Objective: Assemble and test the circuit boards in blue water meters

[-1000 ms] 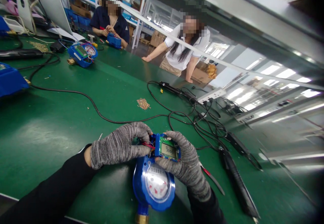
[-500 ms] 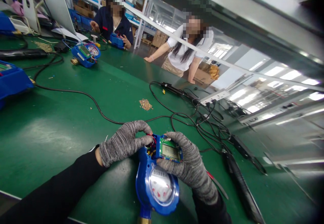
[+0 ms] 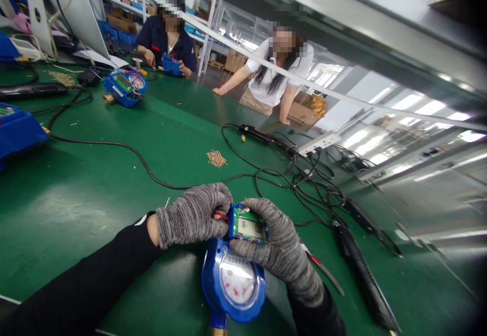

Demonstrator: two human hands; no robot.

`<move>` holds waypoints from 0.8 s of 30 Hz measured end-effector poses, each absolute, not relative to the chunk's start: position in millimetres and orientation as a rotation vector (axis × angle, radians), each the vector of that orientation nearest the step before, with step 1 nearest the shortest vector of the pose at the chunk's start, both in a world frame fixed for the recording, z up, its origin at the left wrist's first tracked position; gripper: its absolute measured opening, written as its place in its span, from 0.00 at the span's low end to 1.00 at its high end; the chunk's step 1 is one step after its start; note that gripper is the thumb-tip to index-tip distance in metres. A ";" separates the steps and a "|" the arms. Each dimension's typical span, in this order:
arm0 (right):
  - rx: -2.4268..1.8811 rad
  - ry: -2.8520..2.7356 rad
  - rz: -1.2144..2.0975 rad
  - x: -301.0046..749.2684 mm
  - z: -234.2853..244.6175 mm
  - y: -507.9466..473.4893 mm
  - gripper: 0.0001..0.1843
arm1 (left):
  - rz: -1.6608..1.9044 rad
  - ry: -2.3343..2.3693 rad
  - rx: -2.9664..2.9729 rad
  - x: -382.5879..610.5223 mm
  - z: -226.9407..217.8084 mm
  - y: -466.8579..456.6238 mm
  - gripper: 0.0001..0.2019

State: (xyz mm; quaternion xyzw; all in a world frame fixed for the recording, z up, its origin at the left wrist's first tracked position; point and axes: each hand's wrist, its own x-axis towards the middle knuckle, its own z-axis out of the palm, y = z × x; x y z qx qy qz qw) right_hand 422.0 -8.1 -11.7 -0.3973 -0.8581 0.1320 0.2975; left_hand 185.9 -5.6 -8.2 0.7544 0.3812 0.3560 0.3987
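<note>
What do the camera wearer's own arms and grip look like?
The left grip and right grip wear streaked grey knit gloves. Both sleeves are black; the left one has a white mark near its cuff. Bare wrist shows between left glove and sleeve.

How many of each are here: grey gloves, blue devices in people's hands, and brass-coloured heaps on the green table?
Grey gloves: 2 (left glove, right glove)
Blue devices in hands: 2 (near device, co-worker's device)
Brass-coloured heaps: 2 (middle heap, far-left heap)
Total: 6
</note>
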 end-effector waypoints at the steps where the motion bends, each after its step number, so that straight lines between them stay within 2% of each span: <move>1: -1.055 -2.280 0.344 421.8 -11.0 -8.4 0.35 | 0.884 0.992 1.976 187.7 -7.6 -3.7 0.08; 5: -1.055 -2.283 0.335 422.1 -9.3 -9.3 0.35 | 0.852 1.103 2.089 193.4 -9.5 0.2 0.09; 9: -1.061 -2.298 0.358 421.3 -10.7 -8.6 0.36 | 0.919 1.186 1.883 190.8 -15.0 -1.1 0.10; 16: -1.148 -2.254 0.398 419.3 -10.2 -9.5 0.36 | 0.884 0.737 1.381 172.0 -18.8 -2.7 0.12; 24: -1.143 -2.230 0.406 416.2 -7.3 -10.3 0.35 | 1.248 0.986 1.336 200.6 -24.7 -18.4 0.11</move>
